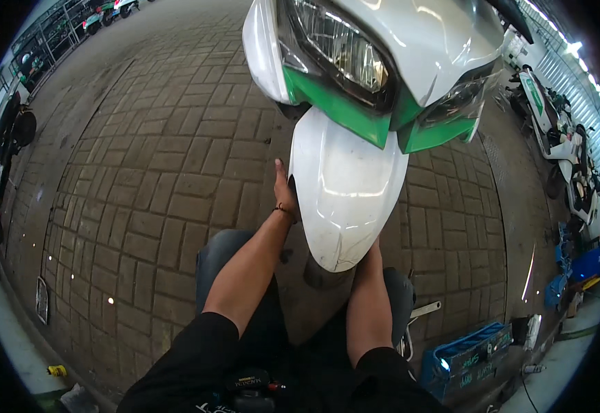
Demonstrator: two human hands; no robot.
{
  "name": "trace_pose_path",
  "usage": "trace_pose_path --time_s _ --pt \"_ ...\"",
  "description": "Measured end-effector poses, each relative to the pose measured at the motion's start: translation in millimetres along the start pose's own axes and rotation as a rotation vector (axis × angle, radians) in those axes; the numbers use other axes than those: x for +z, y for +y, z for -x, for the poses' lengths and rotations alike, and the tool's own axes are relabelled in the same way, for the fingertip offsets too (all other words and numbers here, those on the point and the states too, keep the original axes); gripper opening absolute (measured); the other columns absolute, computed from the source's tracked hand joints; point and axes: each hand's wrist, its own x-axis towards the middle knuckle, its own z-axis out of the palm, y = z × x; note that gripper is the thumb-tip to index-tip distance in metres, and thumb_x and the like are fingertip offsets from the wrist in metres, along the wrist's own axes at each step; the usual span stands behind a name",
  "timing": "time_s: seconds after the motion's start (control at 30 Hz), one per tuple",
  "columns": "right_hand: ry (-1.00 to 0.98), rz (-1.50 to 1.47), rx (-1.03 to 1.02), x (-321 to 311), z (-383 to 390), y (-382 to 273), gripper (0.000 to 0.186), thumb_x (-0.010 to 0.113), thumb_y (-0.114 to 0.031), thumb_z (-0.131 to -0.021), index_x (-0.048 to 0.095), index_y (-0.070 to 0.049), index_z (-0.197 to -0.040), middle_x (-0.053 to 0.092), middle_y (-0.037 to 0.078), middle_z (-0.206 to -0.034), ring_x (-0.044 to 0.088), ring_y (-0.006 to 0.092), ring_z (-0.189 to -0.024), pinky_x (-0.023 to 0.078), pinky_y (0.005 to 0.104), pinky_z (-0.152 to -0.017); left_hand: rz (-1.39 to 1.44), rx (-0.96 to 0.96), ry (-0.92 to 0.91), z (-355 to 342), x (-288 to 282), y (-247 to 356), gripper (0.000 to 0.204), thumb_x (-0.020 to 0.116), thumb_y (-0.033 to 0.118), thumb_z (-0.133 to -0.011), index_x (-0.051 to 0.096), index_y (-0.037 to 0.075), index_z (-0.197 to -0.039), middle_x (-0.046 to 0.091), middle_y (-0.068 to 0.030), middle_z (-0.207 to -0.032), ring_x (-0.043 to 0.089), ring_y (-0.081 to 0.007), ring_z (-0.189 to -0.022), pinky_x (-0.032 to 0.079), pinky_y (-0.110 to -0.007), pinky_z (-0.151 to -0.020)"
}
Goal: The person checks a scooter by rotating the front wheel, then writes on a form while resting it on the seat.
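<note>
A white scooter front fender (348,179) hangs above a partly hidden tyre (320,275), below green and white bodywork (338,110) with a headlight (338,51). My left hand (282,189) is at the fender's left side, upright, one digit stretched upward; its other fingers are partly hidden against the dark space beside the fender. My right hand (370,251) reaches under the fender's lower right side, where its fingers are hidden. My knees (400,296) are bent on either side of the front wheel.
Paving bricks (162,193) surround me. A blue toolbox (465,354) and a metal tool (425,308) lie at lower right, near blue cases (585,265). Scooters line the right side (548,138) and left side (7,138). A yellow object (57,370) lies at lower left.
</note>
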Motion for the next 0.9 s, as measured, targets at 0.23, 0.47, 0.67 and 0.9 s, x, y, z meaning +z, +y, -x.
trace_pose_path --time_s 0.23,0.47,0.67,0.9 --pt "0.027 -0.05 0.095 13 31 -32 0.044 0.048 -0.033 -0.09 0.062 0.007 -0.098 0.066 0.019 -0.094 0.065 0.0307 -0.074 0.05 0.0413 -0.063 0.103 0.015 -0.094 11 -15 13 0.083 0.039 0.07 -0.086 0.051 -0.002 -0.125 0.059 -0.0159 -0.118 0.058 -0.0254 -0.107 0.047 -0.037 -0.091" --pt "-0.029 -0.155 0.215 -12 21 -55 0.045 0.047 -0.035 -0.092 0.062 0.006 -0.1 0.066 0.018 -0.096 0.065 0.0292 -0.076 0.05 0.0402 -0.064 0.128 -0.107 -0.101 30 6 6 0.082 0.04 0.069 -0.087 0.052 -0.003 -0.124 0.058 -0.0153 -0.118 0.057 -0.0271 -0.105 0.045 -0.036 -0.093" --pt "-0.108 -0.627 0.579 -62 8 -130 0.046 0.046 -0.036 -0.093 0.062 0.006 -0.102 0.066 0.017 -0.098 0.065 0.028 -0.077 0.05 0.0393 -0.065 -0.412 0.063 0.049 25 -36 -53 0.09 0.027 0.071 -0.088 0.042 -0.005 -0.132 0.05 -0.0209 -0.13 0.044 -0.0363 -0.122 0.026 -0.041 -0.107" --pt "0.408 -0.162 0.689 -127 12 -184 0.051 0.047 -0.04 -0.094 0.059 0.007 -0.11 0.066 0.015 -0.101 0.063 0.0242 -0.084 0.048 0.0375 -0.074 -1.008 0.136 0.089 80 23 -84 0.081 0.021 0.065 -0.092 0.038 -0.001 -0.136 0.048 -0.0254 -0.131 0.04 -0.0427 -0.125 0.019 -0.052 -0.107"
